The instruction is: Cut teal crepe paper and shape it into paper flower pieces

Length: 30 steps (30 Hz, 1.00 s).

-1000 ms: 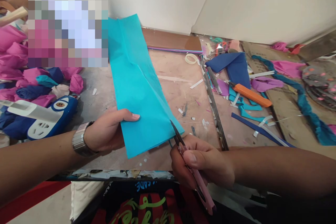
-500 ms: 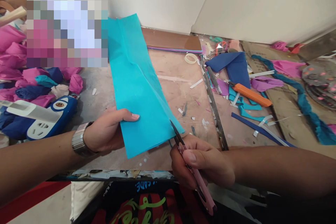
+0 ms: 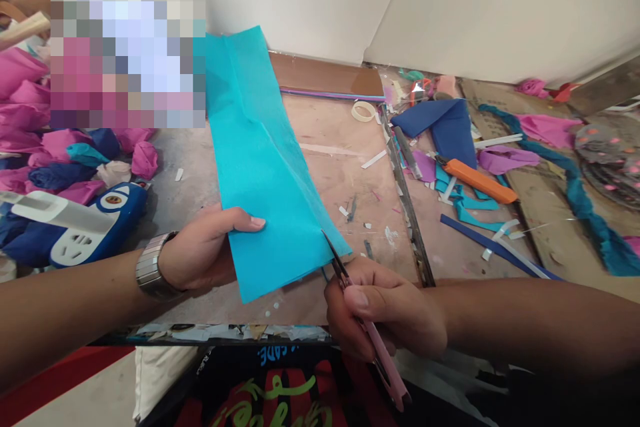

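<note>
A long folded sheet of turquoise tissue paper (image 3: 260, 160) lies lengthwise on the worn tabletop (image 3: 345, 180). My left hand (image 3: 205, 250), with a metal watch at the wrist, grips the sheet's near left edge, thumb on top. My right hand (image 3: 385, 310) holds small pink-handled scissors (image 3: 367, 333). Their dark blades touch the paper's near right corner.
Crumpled pink and blue paper balls (image 3: 55, 147) and a blue-white power strip (image 3: 85, 227) sit at left. A metal ruler (image 3: 407, 197), an orange utility knife (image 3: 477, 181), a tape roll (image 3: 364, 111), blue and purple paper scraps lie to the right. White boards stand behind.
The scissors have tilted slightly, their blade tip edging a little further onto the paper's corner. Both hands otherwise stay in place.
</note>
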{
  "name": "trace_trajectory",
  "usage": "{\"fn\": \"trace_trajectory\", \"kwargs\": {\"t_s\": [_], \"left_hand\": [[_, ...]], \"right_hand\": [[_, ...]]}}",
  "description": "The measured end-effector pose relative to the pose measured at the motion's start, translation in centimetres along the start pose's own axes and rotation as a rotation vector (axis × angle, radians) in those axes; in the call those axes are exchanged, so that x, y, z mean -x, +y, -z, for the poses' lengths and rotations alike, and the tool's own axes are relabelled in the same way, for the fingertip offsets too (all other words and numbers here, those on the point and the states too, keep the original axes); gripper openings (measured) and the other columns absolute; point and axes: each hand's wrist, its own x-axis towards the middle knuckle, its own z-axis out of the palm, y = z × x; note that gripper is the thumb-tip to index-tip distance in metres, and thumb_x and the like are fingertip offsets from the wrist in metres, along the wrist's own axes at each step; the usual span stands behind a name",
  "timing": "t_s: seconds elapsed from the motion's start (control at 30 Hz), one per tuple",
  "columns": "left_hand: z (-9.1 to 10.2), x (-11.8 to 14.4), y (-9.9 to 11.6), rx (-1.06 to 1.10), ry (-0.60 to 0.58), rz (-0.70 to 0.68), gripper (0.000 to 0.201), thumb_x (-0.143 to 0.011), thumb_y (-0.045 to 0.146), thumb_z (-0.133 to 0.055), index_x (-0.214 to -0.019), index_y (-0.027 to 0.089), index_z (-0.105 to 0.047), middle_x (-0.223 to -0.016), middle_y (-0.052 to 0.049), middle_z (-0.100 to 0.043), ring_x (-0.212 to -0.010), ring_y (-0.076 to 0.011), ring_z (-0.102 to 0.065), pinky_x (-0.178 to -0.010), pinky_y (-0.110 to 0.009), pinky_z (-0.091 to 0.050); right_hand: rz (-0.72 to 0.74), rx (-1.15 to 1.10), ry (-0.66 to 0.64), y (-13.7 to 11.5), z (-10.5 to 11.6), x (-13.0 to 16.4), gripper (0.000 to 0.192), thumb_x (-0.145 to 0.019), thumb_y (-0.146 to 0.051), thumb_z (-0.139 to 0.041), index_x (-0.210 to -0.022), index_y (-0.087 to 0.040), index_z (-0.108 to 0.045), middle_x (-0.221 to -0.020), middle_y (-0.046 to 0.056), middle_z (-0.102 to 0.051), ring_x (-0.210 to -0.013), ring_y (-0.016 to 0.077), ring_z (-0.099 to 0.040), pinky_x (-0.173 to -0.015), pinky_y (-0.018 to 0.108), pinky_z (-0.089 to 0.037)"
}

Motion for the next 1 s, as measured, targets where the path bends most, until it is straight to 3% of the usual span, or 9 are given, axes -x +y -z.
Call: {"fn": "trace_trajectory", "kwargs": {"t_s": [0.23, 0.57, 0.8, 1.0], "left_hand": [[0.09, -0.04, 0.01, -0.014, -0.004, 0.003, 0.075, -0.073, 0.013, -0.072, -0.146, 0.013, -0.053, -0.109, -0.017, -0.078, -0.104, -0.0406, -0.074, -0.086, -0.051, -0.062], [0.04, 0.01, 0.13, -0.025, 0.003, -0.024, 0.067, -0.075, 0.014, -0.071, -0.140, 0.012, -0.057, -0.102, -0.015, -0.079, -0.085, -0.0333, -0.077, -0.076, -0.044, -0.064], [-0.06, -0.01, 0.09, -0.033, 0.016, -0.027, 0.067, -0.074, 0.014, -0.072, -0.139, 0.012, -0.058, -0.107, -0.017, -0.079, -0.098, -0.0389, -0.075, -0.076, -0.045, -0.064], [-0.19, 0.03, 0.18, -0.018, 0.047, -0.004, 0.067, -0.074, 0.012, -0.070, -0.139, 0.008, -0.056, -0.102, -0.018, -0.079, -0.095, -0.0399, -0.076, -0.074, -0.047, -0.064]], "right_hand": [[0.039, 0.020, 0.012, 0.19, -0.08, 0.04, 0.054, -0.094, -0.061, -0.056, -0.066, -0.014, -0.057, -0.045, -0.006, -0.040, -0.035, 0.0065, -0.033, -0.037, 0.020, -0.027], [0.017, 0.017, 0.017, -0.06, -0.15, 0.11, 0.054, -0.093, -0.059, -0.057, -0.064, -0.013, -0.058, -0.043, -0.006, -0.040, -0.034, 0.0059, -0.032, -0.034, 0.020, -0.022], [-0.010, 0.047, 0.027, -0.09, -0.20, 0.17, 0.057, -0.092, -0.063, -0.056, -0.062, -0.014, -0.057, -0.043, -0.005, -0.042, -0.033, 0.0064, -0.031, -0.034, 0.020, -0.026], [-0.013, 0.051, 0.002, -0.28, -0.34, 0.15, 0.056, -0.092, -0.061, -0.057, -0.062, -0.014, -0.057, -0.044, -0.004, -0.044, -0.034, 0.0064, -0.033, -0.034, 0.020, -0.026]]}}
